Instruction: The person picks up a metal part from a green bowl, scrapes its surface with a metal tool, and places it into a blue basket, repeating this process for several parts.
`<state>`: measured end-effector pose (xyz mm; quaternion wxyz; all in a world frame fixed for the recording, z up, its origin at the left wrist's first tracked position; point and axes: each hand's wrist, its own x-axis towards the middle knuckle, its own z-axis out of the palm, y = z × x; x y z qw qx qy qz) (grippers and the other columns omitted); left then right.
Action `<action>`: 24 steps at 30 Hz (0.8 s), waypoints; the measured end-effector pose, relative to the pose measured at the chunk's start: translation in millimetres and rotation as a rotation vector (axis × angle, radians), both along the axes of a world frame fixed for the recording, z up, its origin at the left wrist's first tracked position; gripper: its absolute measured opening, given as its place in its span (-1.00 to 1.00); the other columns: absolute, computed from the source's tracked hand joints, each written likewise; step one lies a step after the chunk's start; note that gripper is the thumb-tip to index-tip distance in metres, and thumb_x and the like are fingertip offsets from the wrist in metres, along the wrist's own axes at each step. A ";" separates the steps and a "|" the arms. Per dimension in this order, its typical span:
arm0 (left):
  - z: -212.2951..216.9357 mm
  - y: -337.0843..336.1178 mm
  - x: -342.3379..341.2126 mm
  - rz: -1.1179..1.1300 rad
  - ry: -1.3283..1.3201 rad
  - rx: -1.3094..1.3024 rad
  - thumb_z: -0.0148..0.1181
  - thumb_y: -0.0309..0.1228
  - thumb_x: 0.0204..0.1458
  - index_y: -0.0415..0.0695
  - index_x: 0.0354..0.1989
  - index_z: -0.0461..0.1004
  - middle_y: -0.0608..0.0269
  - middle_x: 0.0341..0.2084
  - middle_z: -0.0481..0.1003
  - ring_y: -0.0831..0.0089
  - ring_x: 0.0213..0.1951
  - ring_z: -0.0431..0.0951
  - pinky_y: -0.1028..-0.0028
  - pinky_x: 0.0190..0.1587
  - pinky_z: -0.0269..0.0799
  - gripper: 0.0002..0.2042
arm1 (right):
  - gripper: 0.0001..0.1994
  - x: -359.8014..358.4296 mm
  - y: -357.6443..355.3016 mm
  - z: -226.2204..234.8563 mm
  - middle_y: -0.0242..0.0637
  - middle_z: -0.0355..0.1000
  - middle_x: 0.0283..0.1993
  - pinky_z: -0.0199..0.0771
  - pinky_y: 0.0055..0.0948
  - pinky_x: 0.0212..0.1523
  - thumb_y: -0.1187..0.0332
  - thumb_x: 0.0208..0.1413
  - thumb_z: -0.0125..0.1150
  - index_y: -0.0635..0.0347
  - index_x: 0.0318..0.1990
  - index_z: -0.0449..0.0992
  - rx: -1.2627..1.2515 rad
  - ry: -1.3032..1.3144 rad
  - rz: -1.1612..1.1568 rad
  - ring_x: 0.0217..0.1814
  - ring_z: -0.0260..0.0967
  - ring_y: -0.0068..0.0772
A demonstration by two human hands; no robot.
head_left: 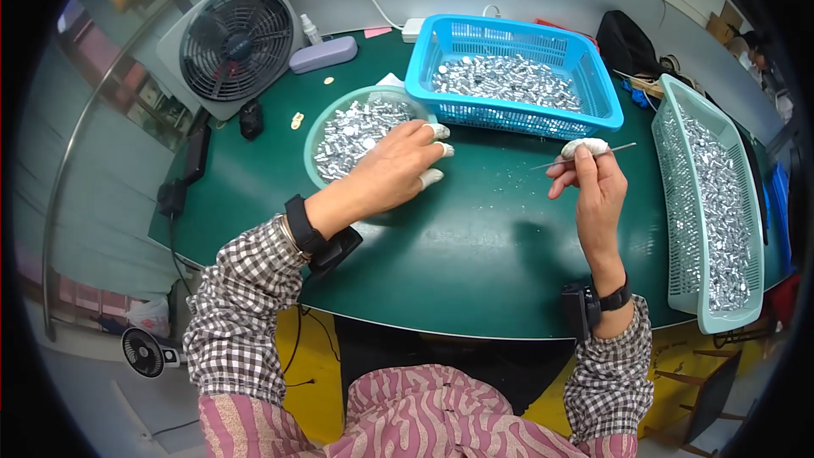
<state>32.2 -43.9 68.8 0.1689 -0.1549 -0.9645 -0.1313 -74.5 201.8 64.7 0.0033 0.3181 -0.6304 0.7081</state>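
My left hand (394,165) reaches over the right side of a round pale-green basin (314,148) heaped with small silvery metal cylinders (348,137). Its fingers are apart, with white covers on several fingertips, and no part shows between them. Over the table at the right, my right hand (593,178) grips a thin pointed metal rod (623,148) between thumb and a finger wrapped in white. The rod lies nearly level, its point toward the left. A blue rectangular basket (517,119) of the same silvery cylinders stands beyond both hands.
A long pale-green basket (682,229) of silvery parts lines the right edge. Tiny bits (509,187) dot the green table (441,263). A box fan (237,42), lilac case (324,55) and spray bottle (309,30) stand at the back left; a black bag (627,42), back right.
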 end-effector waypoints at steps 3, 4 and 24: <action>-5.6 -7.8 -3.0 -0.018 -0.009 -0.034 0.19 -0.50 -0.08 -0.18 -0.16 0.46 0.13 -0.07 0.40 0.12 0.05 0.30 0.27 0.09 0.24 -0.74 | -0.78 -6.4 -2.1 0.4 -0.16 0.43 -0.46 0.35 -0.60 -0.52 0.35 0.26 -0.12 0.34 -0.28 0.38 -0.013 -0.022 -0.039 -0.60 0.35 -0.52; -6.9 -9.5 -1.4 -0.008 0.019 -0.071 0.18 -0.51 -0.09 -0.18 -0.19 0.47 0.12 -0.08 0.40 0.13 0.04 0.31 0.27 0.08 0.23 -0.76 | -0.78 -7.6 -1.2 -0.5 -0.16 0.43 -0.46 0.35 -0.60 -0.53 0.36 0.26 -0.12 0.34 -0.28 0.38 -0.030 -0.036 -0.049 -0.60 0.35 -0.52; 37.2 -90.4 27.3 0.483 0.034 0.062 0.16 -0.55 -0.14 -0.20 -0.25 0.50 0.02 -0.35 0.49 0.09 -0.21 0.44 0.24 -0.11 0.34 -0.78 | -0.80 2.9 -0.7 0.4 -0.19 0.41 -0.45 0.36 -0.62 -0.53 0.38 0.26 -0.13 0.34 -0.27 0.37 0.003 0.006 -0.003 -0.61 0.32 -0.54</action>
